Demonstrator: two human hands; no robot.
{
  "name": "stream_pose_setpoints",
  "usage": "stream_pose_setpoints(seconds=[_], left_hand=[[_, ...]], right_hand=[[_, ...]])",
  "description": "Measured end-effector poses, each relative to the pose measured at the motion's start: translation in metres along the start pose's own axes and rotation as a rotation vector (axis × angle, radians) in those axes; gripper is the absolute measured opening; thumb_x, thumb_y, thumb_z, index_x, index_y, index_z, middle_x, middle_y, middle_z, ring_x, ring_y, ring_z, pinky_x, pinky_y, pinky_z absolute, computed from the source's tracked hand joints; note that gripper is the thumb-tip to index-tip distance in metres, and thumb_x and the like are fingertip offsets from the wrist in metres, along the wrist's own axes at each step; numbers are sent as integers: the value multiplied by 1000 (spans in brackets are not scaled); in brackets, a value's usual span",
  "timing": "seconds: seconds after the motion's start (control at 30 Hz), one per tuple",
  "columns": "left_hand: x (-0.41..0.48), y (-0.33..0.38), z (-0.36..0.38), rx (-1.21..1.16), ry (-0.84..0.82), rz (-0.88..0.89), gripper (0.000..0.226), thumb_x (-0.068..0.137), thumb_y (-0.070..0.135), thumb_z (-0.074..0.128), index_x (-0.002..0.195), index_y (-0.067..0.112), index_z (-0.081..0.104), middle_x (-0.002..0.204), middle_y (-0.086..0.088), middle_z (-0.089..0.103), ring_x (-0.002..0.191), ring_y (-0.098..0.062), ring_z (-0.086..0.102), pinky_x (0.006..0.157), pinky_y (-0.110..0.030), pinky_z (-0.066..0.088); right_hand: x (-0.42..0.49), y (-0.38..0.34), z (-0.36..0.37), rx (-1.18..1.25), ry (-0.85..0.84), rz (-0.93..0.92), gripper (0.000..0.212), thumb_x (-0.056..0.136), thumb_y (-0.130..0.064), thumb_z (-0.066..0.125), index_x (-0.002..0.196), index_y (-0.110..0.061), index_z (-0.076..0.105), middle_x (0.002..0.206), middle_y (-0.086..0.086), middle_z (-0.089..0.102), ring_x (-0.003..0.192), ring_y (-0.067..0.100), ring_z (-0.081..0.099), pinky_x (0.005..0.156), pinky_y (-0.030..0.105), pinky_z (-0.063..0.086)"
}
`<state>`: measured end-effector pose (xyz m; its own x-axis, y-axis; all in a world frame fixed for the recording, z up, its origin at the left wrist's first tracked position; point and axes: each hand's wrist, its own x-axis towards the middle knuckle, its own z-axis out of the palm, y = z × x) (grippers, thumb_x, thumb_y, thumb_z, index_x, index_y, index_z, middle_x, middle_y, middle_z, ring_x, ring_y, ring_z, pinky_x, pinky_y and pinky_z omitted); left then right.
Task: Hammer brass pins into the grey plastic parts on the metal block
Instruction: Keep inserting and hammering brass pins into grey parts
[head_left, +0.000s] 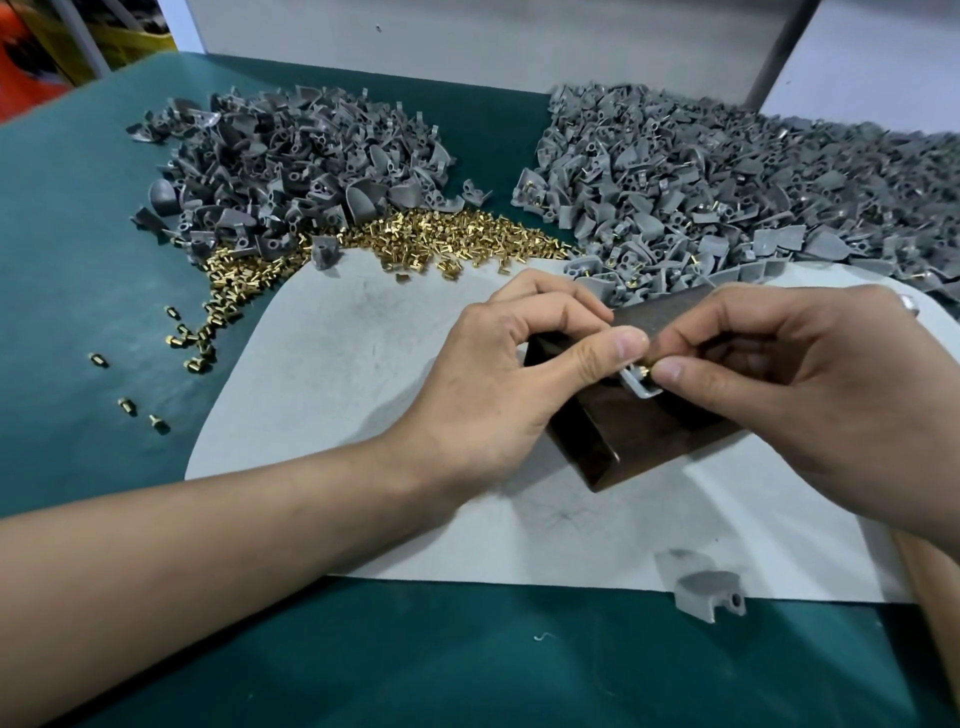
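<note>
A dark metal block (623, 436) lies on a pale mat (363, 364) in the middle of the green table. On top of the block sits a grey plastic part (644, 387). My left hand (519, 374) grips that part with thumb and curled fingers. My right hand (779, 374) pinches a small brass pin (645, 370) between thumb and forefinger, right at the part's hole. No hammer head shows; a brown wooden handle (930, 597) runs under my right wrist.
A heap of bare grey parts (291, 166) lies at the back left, a heap with pins fitted (727, 192) at the back right. Loose brass pins (405, 239) spread between them and trail to the left. One lone grey part (701, 587) sits on the mat's near edge.
</note>
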<state>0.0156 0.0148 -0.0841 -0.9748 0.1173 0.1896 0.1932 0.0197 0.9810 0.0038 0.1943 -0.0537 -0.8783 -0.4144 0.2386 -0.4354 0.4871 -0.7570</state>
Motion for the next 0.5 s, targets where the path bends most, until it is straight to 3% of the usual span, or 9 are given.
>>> stream_pose_setpoints(seconds=[0.17,0.23,0.33,0.4,0.5], left_hand=[[0,2,1,-7,-22,6,28,69,35,67,72,8,70,94,6,58,85,5,55,76,-8,38],[0,3,1,-11,-27,2,27,69,34,66,72,7,70,94,5,58,84,6,54,74,-6,37],[0,3,1,-18,-32,-9,26,69,34,66,71,8,69,95,4,58,83,6,53,73,-6,36],[0,3,1,-16,-35,-9,24,69,34,66,71,10,69,95,4,58,83,6,53,73,-6,36],[0,3,1,-16,-43,-8,24,69,35,66,71,11,69,94,6,58,82,8,54,72,-5,36]], right_hand=[[0,1,-3,-55,-18,-32,11,71,-37,68,81,-32,68,70,-7,66,60,18,60,58,37,52],[0,0,-5,-113,-13,-57,15,71,-44,68,80,-33,67,73,-10,65,62,15,59,57,29,49],[1,0,-8,-144,5,-102,6,74,-35,68,79,-33,66,75,-12,63,63,9,57,56,11,42],[1,1,-7,-147,10,-118,8,74,-37,68,80,-32,66,76,-11,62,64,11,56,57,15,44],[1,3,-4,-169,5,-129,18,75,-47,59,84,-32,64,79,-9,60,66,19,56,58,36,50]])
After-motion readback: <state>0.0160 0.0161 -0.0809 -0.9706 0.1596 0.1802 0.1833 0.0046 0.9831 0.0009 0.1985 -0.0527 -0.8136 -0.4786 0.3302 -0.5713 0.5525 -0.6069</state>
